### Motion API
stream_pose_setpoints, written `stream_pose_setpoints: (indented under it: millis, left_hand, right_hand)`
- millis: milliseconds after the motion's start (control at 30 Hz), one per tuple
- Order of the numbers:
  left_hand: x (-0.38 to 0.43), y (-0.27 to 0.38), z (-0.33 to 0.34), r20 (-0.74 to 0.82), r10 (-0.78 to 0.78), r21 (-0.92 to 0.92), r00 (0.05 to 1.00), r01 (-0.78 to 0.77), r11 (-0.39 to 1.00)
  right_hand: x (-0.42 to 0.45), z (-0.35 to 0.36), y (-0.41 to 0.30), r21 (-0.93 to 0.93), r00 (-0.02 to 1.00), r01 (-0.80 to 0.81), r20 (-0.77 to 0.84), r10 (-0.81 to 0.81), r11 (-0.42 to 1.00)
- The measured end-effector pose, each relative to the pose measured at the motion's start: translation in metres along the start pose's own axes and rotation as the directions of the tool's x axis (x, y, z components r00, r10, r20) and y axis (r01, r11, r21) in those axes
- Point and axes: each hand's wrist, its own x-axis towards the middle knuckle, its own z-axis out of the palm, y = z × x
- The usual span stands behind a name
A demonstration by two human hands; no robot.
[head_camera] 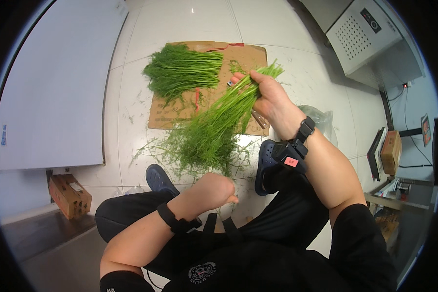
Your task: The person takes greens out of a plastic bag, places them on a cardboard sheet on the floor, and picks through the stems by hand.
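Note:
My right hand (264, 85) grips a bunch of feathery green herb, likely dill or fennel fronds (219, 120), near its cut stem ends. The leafy tops hang down toward the floor between my feet. Just below those tops, my left hand (215, 191) is bent inward with its back toward me; its fingers are mostly hidden, so what they hold is unclear. A larger pile of the same herb (186, 69) lies on a flattened cardboard sheet (168, 116), stems pointing right. Partly under my right hand rests a knife with a wooden handle (260, 119).
Red ties (197, 99) and stem scraps (236, 66) lie on the cardboard. A clear plastic bag (319, 118) is right of it. A large white cabinet (58, 84) stands left, a metal appliance (365, 40) upper right. Cardboard boxes (71, 195) sit at both sides.

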Motion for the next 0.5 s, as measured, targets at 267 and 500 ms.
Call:
stream_pose_setpoints:
  millis: [267,500]
  left_hand:
    - [-0.014,-0.014,-0.01,-0.136,-0.021,0.002,0.991,0.021,1.0]
    - [-0.018,-0.015,-0.025,-0.058,-0.043,-0.045,0.997,0.04,0.998]
  right_hand:
    - [0.006,-0.01,-0.008,0.032,1.0,-0.003,-0.023,0.004,0.999]
    - [0.006,-0.01,-0.012,0.048,0.996,0.002,0.093,-0.006,0.999]
